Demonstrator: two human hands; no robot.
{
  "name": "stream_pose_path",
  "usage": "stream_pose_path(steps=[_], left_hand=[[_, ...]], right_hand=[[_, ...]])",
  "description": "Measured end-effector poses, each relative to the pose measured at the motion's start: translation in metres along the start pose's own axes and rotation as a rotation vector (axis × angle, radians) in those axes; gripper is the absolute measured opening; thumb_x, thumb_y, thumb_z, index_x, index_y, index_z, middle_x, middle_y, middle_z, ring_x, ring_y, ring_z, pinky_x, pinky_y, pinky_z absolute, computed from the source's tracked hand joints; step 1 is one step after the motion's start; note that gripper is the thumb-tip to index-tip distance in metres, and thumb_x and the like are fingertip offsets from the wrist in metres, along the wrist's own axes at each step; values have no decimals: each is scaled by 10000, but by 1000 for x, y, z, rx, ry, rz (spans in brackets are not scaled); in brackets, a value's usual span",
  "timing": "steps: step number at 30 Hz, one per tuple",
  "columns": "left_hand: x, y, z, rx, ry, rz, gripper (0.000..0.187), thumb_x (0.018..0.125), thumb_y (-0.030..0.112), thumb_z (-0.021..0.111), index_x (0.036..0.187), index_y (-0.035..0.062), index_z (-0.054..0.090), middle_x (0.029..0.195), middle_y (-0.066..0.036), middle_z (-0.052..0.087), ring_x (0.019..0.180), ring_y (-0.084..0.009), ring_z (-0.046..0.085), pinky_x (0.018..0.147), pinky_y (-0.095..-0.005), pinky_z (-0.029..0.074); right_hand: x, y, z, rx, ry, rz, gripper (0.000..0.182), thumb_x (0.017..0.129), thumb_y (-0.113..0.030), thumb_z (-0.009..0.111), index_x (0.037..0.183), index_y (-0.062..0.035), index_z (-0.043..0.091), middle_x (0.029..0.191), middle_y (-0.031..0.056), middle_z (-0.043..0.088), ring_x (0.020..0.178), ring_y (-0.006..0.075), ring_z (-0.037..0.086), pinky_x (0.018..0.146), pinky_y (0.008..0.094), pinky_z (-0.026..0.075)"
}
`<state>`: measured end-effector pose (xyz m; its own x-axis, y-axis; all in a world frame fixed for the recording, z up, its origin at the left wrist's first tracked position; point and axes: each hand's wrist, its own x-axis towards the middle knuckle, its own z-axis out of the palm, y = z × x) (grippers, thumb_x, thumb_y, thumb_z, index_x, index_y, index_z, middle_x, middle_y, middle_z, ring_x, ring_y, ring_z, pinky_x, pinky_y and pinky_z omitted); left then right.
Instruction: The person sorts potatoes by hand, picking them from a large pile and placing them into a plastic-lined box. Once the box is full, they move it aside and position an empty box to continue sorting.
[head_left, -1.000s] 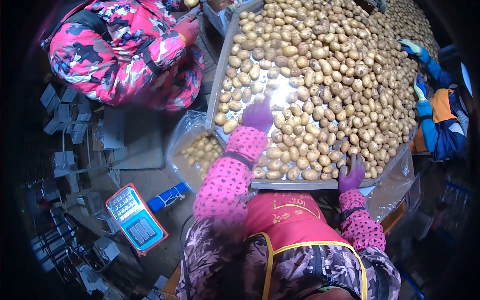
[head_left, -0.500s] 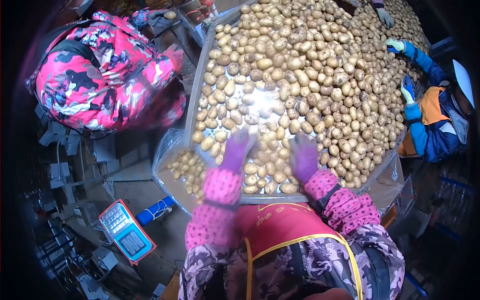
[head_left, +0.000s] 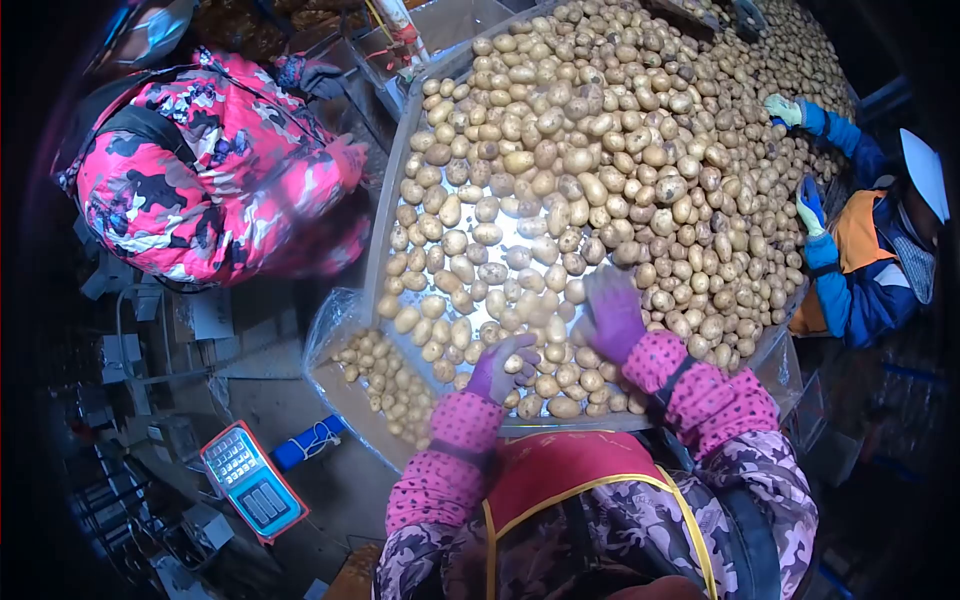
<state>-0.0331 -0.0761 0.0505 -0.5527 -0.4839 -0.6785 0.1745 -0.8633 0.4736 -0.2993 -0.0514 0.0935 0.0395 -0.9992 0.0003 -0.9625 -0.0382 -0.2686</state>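
Potatoes (head_left: 640, 150) cover a large metal-edged sorting table (head_left: 392, 215), with shiny bare metal showing between them near me. My left hand (head_left: 497, 368), in a purple glove, is low over the near edge, its fingers curled around a potato (head_left: 514, 364). Farther right, my right hand (head_left: 613, 312) lies against the near side of the thick heap. Its gloved fingers stretch forward, slightly blurred, and no potato shows in them. Several loose potatoes (head_left: 563, 407) lie between my hands and the near rim.
A plastic-lined box (head_left: 335, 375) of smaller potatoes adjoins the near left corner. A scale display (head_left: 255, 480) stands at lower left. One co-worker in pink camouflage (head_left: 210, 170) is at left; another, in a blue jacket (head_left: 850, 270), has gloved hands at the heap's right side.
My left hand has drawn back toward me and curled around a potato. My right hand has barely moved. Potatoes near me have shifted closer to the near rim.
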Motion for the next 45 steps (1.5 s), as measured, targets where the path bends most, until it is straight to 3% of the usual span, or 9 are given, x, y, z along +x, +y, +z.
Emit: stream_pose_path(steps=[7, 13, 20, 27, 31, 34, 41, 43, 45], left_hand=[[-7, 10, 28, 101, 63, 33, 540, 1038, 405, 521, 1367, -18, 591, 1033, -122, 694, 792, -152, 596, 685, -278, 493], [-1, 1, 24, 81, 91, -10, 585, 1047, 437, 509, 1388, -35, 561, 1136, -156, 705, 877, -169, 630, 749, -291, 523], [-4, 6, 31, 106, 99, 32, 587, 1045, 433, 515, 1385, -44, 559, 1112, -134, 706, 871, -152, 638, 738, -277, 518], [0, 7, 32, 98, 83, 25, 561, 1054, 419, 498, 1379, -33, 564, 1104, -121, 711, 872, -147, 641, 741, -272, 521], [0, 6, 32, 53, 100, 19, 523, 1058, 385, 500, 1383, -19, 569, 1101, -118, 711, 848, -145, 641, 726, -266, 523], [-4, 9, 36, -1, 138, -5, 535, 1041, 362, 549, 1406, -28, 545, 1069, -134, 697, 817, -142, 615, 697, -266, 518], [3, 9, 32, -78, 136, -3, 492, 1016, 298, 588, 1416, 15, 553, 1121, -123, 697, 950, -209, 675, 850, -335, 564], [8, 10, 30, 1203, -23, 1003, 490, 988, 200, 617, 1435, 17, 536, 1169, -119, 689, 1046, -209, 681, 912, -335, 557], [-3, 9, 42, 744, 9, 625, 362, 936, 114, 691, 1287, 35, 647, 1255, -144, 666, 1151, -267, 646, 965, -366, 543]], right_hand=[[120, 39, -51, 193, 359, -141, 131, 847, -163, 618, 866, -52, 552, 805, 170, 574, 806, 394, 588, 726, 518, 452], [137, 42, 10, -226, 40, 48, 686, 867, -325, 680, 1485, -113, 471, 1473, 197, 487, 1356, 407, 449, 1154, 580, 314], [48, 12, 8, -53, -18, -309, 701, 796, -321, 737, 1401, -44, 515, 1375, 198, 524, 1300, 402, 496, 1063, 514, 426], [70, 42, -50, 500, -417, -11, 369, 878, -235, 669, 1203, -60, 652, 1073, 177, 666, 923, 378, 656, 800, 519, 516], [169, 88, -57, 165, 437, -219, 180, 889, -203, 652, 1005, -66, 663, 894, 153, 667, 815, 370, 646, 745, 525, 516], [217, 112, -66, 59, 406, -215, 168, 897, -212, 636, 979, -69, 668, 927, 160, 677, 817, 375, 666, 746, 526, 522], [200, 98, -25, -376, -326, -59, 207, 921, -262, 641, 1048, -119, 719, 1067, 125, 728, 992, 333, 725, 820, 499, 567], [202, 89, -18, -367, -277, 38, 182, 895, -241, 666, 1027, -120, 702, 1079, 119, 716, 944, 315, 731, 790, 484, 566], [209, 86, -18, -392, -362, 86, 225, 901, -248, 665, 1076, -111, 702, 1086, 129, 720, 977, 316, 730, 807, 478, 574]])
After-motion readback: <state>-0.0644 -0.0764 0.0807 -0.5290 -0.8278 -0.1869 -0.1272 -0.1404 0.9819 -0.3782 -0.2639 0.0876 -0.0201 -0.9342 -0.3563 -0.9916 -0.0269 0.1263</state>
